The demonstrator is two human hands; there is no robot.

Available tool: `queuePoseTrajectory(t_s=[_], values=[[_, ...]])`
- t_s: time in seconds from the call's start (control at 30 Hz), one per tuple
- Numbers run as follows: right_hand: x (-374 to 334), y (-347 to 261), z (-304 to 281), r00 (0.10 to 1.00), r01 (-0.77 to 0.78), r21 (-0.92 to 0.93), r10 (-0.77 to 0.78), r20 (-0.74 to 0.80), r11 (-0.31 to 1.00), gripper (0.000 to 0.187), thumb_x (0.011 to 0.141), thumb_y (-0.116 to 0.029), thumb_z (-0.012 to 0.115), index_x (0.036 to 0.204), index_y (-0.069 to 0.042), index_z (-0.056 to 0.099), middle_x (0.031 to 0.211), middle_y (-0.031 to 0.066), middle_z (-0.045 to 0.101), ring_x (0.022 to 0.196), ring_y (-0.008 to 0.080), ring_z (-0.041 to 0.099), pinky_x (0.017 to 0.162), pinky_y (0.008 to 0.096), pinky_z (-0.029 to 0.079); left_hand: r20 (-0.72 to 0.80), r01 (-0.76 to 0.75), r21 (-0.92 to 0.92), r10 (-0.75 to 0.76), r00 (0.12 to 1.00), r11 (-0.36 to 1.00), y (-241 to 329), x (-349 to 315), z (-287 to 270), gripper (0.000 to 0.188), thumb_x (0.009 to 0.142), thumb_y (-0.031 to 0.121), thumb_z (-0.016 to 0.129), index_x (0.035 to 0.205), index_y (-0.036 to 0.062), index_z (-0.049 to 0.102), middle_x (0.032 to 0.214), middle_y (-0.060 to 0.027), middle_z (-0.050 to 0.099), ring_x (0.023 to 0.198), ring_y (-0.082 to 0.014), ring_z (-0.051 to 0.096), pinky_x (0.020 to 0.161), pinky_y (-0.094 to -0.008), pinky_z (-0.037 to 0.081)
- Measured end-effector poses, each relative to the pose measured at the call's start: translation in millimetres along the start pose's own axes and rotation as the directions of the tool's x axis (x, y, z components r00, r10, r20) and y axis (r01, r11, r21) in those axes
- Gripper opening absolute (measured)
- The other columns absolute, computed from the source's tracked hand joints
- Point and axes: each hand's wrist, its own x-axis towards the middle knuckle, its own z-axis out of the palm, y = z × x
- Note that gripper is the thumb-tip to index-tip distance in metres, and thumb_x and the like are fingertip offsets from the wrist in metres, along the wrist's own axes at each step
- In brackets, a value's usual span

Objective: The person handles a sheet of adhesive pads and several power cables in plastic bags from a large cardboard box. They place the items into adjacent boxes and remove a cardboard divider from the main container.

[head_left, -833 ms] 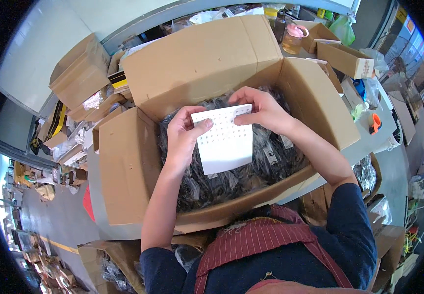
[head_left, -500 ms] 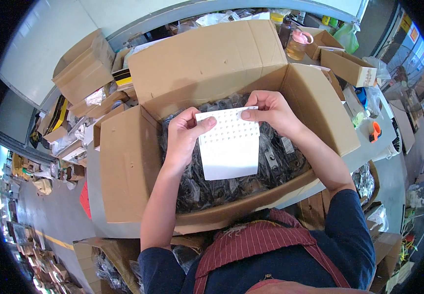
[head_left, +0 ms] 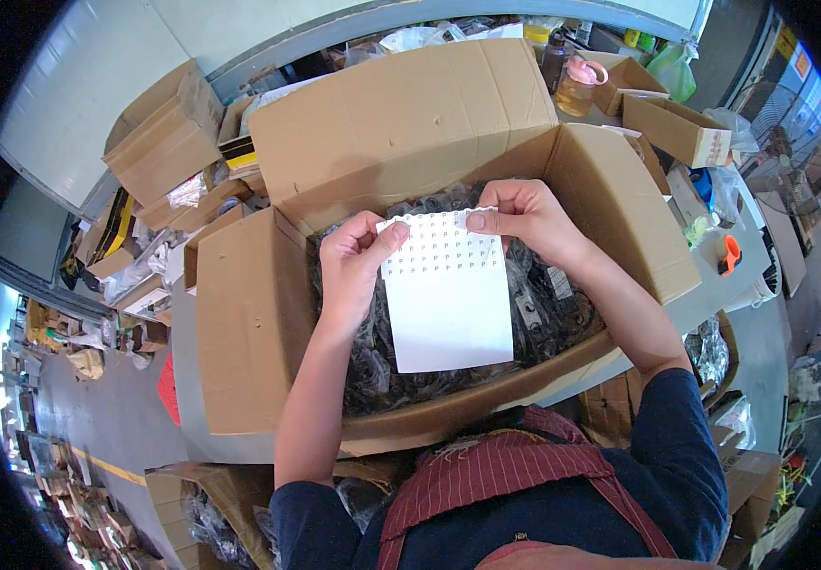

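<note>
left hand (head_left: pixel 346 271) and right hand (head_left: pixel 531 225) pinch the white printed sheet (head_left: pixel 453 318) over the cardboard carton (head_left: pixel 247 328); the sheet partly hides plastic-bagged parts (head_left: pixel 536 306). a pink-lidded jug (head_left: pixel 575 93) stands beyond the carton.

- White sheet (head_left: pixel 450 321): rows of small dark marks across upper part; lower part plain white.
- Pose: spread out, held above open cardboard box (head_left: pixel 249 328).

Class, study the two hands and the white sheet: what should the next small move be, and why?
Probably the right hand should release its pinch while the left hand supports the white sheet. Both hands pinch its upper edge above plastic-wrapped items in the open carton, so one likely must come free to touch them.
</note>
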Motion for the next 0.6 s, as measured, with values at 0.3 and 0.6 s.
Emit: queuePoseTrajectory(t_s=[0.3, 0.6], values=[[2.9, 14.7, -0.5, 0.995, 0.104, -0.045, -0.104, 0.004, 0.994, 0.010, 0.088, -0.006, 0.071, 0.094, -0.002, 0.063, 0.083, -0.0009, 0.067, 0.079, 0.0026, 0.060, 0.069, 0.0183, 0.045, 0.011, -0.040, 0.043, 0.039, 0.999, 0.998, 3.4, -6.3, 15.4, 0.012, 0.090, 0.012, 0.071, 0.085, 0.0027, 0.065, 0.073, 0.0027, 0.064, 0.065, -0.0023, 0.054, 0.059, -0.0187, 0.040], [4.2, 18.8, 6.2, 0.841, 0.339, -0.806, -0.540, 0.029, 0.485, 0.022, 0.080, 0.003, 0.066, 0.101, 0.000, 0.058, 0.097, 0.0132, 0.061, 0.090, 0.0316, 0.064, 0.077, 0.0364, 0.053, -0.096, -0.107, 0.341, 0.148, 0.984, 0.934, -14.6, -6.4, 17.9, 0.017, 0.091, 0.014, 0.070, 0.084, 0.0000, 0.062, 0.065, 0.0033, 0.055, 0.061, -0.0020, 0.044, 0.055, -0.0208, 0.038]])
